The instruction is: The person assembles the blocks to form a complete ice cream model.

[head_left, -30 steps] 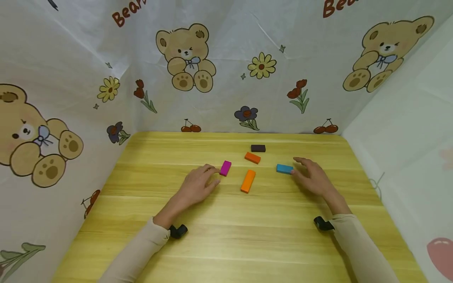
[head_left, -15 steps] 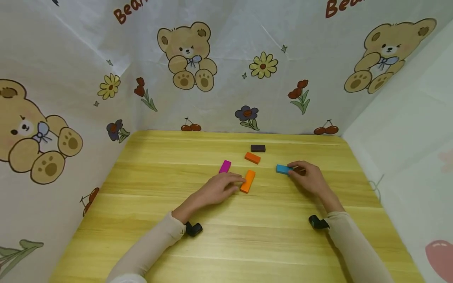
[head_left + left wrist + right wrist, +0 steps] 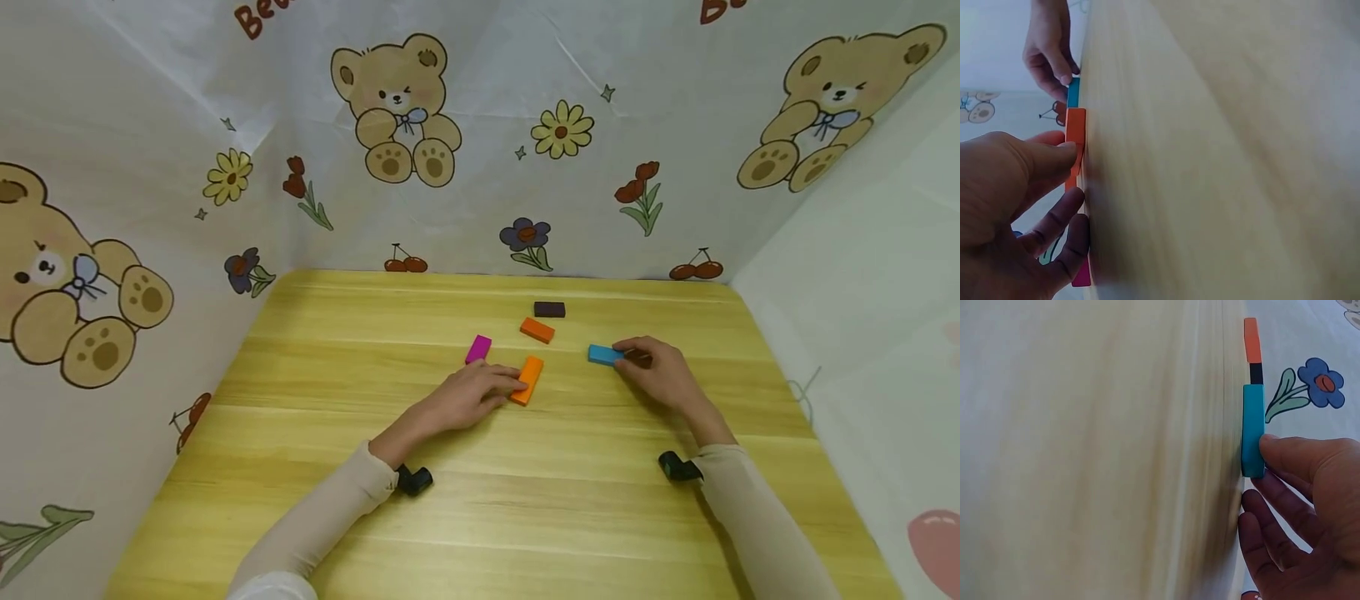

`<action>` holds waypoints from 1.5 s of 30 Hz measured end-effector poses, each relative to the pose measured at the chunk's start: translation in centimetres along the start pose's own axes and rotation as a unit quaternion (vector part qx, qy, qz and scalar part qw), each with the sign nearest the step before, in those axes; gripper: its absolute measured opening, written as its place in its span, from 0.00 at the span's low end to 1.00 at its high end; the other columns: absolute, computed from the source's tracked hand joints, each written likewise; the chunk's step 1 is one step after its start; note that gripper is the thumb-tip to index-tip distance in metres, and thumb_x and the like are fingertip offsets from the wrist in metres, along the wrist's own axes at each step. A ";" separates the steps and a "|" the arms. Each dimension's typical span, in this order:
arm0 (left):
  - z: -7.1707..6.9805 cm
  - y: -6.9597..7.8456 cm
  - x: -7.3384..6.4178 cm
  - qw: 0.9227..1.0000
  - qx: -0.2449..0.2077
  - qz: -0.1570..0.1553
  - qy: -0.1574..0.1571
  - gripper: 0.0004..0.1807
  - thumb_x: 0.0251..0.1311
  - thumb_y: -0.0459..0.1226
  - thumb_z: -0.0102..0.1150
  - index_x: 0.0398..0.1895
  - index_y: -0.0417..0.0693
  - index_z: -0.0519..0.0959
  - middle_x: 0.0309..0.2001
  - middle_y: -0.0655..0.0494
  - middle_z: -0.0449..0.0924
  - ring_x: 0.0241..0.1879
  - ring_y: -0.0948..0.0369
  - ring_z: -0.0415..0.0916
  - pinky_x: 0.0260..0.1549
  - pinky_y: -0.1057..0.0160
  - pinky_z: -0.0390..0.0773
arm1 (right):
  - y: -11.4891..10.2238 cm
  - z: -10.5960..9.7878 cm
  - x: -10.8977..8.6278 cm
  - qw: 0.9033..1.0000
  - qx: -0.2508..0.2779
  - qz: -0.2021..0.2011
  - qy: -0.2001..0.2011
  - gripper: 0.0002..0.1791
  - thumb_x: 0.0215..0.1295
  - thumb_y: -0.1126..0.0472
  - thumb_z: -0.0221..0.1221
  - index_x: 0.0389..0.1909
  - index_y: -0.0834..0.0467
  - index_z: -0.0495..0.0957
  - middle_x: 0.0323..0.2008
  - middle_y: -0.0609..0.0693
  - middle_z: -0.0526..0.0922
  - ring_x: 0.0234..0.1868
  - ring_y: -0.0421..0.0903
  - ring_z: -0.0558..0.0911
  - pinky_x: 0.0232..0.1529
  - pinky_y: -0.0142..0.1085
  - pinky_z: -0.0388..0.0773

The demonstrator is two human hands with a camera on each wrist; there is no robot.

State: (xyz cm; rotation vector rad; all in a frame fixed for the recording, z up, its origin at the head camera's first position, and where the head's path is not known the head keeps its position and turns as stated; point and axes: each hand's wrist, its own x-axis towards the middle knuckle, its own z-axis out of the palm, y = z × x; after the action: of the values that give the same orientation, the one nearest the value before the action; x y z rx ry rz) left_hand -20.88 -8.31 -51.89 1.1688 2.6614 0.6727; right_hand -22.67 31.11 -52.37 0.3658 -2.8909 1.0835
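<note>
My left hand [image 3: 467, 397] pinches the near end of a light orange block [image 3: 532, 375] between thumb and index finger, its other fingers loosely bent by the table top. In the left wrist view the thumb lies on that orange block [image 3: 1075, 128]. On the right, my right hand [image 3: 663, 373] grips the right end of a blue block [image 3: 602, 354]. The right wrist view has the thumb on the near face of this blue block [image 3: 1252, 431], with the index finger behind it. Both blocks lie flat on the wooden table [image 3: 480, 517].
A magenta block [image 3: 478, 348] lies just beyond the left hand, partly covered by it. Farther back are a darker orange block [image 3: 537, 330] and a black block [image 3: 550, 309]. A bear-printed cloth [image 3: 480, 150] rises behind the table and along its sides.
My left hand has moved right, from beside the magenta block to the light orange block, and taken hold of it. The right hand has closed its fingers on the blue block. The blocks stay put.
</note>
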 end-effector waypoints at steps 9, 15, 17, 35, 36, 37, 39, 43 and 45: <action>-0.4 -0.2 0.8 1.000 0.000 0.001 0.000 0.21 0.79 0.42 0.61 0.71 0.65 0.82 0.80 0.60 0.72 0.79 0.53 0.69 0.79 0.47 0.68 | 0.0 -0.4 0.2 1.000 0.004 0.006 -0.009 0.19 0.79 0.57 0.64 0.64 0.60 0.84 0.59 0.65 0.86 0.56 0.63 0.86 0.60 0.61 0.82; -0.3 -0.2 1.2 1.000 -0.004 -0.009 0.010 0.18 0.77 0.42 0.64 0.66 0.64 0.85 0.74 0.62 0.79 0.72 0.56 0.77 0.71 0.52 0.77 | 0.0 0.0 0.0 1.000 0.007 0.012 -0.009 0.18 0.80 0.56 0.63 0.64 0.58 0.84 0.61 0.64 0.86 0.58 0.63 0.85 0.61 0.60 0.81; -0.3 -0.1 1.1 1.000 0.000 -0.010 0.013 0.18 0.76 0.43 0.65 0.65 0.66 0.86 0.71 0.64 0.82 0.67 0.58 0.79 0.65 0.55 0.80 | 0.0 0.1 0.1 1.000 0.006 0.012 -0.008 0.18 0.80 0.56 0.63 0.64 0.58 0.84 0.61 0.64 0.86 0.57 0.63 0.86 0.61 0.60 0.81; -0.1 1.8 0.5 0.995 0.090 0.024 0.030 0.12 0.73 0.47 0.68 0.55 0.64 0.92 0.57 0.66 0.91 0.55 0.60 0.85 0.55 0.60 0.83 | -1.4 0.8 0.5 1.000 0.008 0.009 -0.015 0.18 0.79 0.57 0.64 0.64 0.58 0.84 0.61 0.64 0.86 0.57 0.63 0.86 0.60 0.61 0.82; 0.0 1.9 0.5 0.995 0.094 0.026 0.031 0.12 0.72 0.47 0.68 0.54 0.63 0.92 0.56 0.66 0.92 0.54 0.60 0.85 0.54 0.60 0.83 | -1.4 0.8 0.6 1.000 0.008 0.011 -0.015 0.18 0.78 0.58 0.64 0.64 0.58 0.84 0.61 0.64 0.86 0.57 0.63 0.86 0.60 0.61 0.82; 0.0 2.0 0.5 0.994 0.096 0.028 0.033 0.11 0.72 0.47 0.69 0.53 0.63 0.93 0.55 0.66 0.92 0.53 0.61 0.85 0.53 0.61 0.82 | -1.4 0.8 0.6 1.000 0.008 0.012 -0.015 0.18 0.78 0.58 0.64 0.64 0.58 0.84 0.61 0.64 0.86 0.57 0.63 0.86 0.60 0.61 0.82; 0.1 2.2 0.3 0.994 0.101 0.029 0.035 0.11 0.72 0.47 0.69 0.53 0.63 0.93 0.53 0.66 0.92 0.50 0.61 0.84 0.51 0.63 0.82 | -1.4 0.9 0.7 1.000 0.007 0.012 -0.016 0.18 0.79 0.57 0.64 0.64 0.57 0.84 0.61 0.63 0.86 0.58 0.63 0.86 0.61 0.61 0.82; 0.2 2.5 0.1 0.993 0.110 0.030 0.042 0.10 0.71 0.46 0.70 0.51 0.61 0.93 0.49 0.66 0.93 0.47 0.62 0.84 0.49 0.65 0.81 | -1.5 1.2 0.9 1.000 0.009 0.008 -0.016 0.18 0.79 0.57 0.64 0.64 0.57 0.84 0.61 0.63 0.86 0.57 0.63 0.85 0.60 0.61 0.81; 0.2 2.8 0.0 0.992 0.113 0.027 0.043 0.10 0.71 0.45 0.70 0.50 0.60 0.93 0.48 0.65 0.93 0.46 0.62 0.84 0.48 0.65 0.80 | -1.5 1.4 1.0 1.000 0.009 0.007 -0.017 0.18 0.79 0.56 0.64 0.64 0.57 0.84 0.60 0.63 0.86 0.57 0.62 0.86 0.60 0.61 0.82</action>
State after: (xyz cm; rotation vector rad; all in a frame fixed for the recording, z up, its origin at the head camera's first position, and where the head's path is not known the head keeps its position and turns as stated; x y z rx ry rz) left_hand -18.99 -6.61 -50.79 1.2978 2.8477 0.4478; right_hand -23.18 28.90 -52.35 0.3706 -2.9196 1.1168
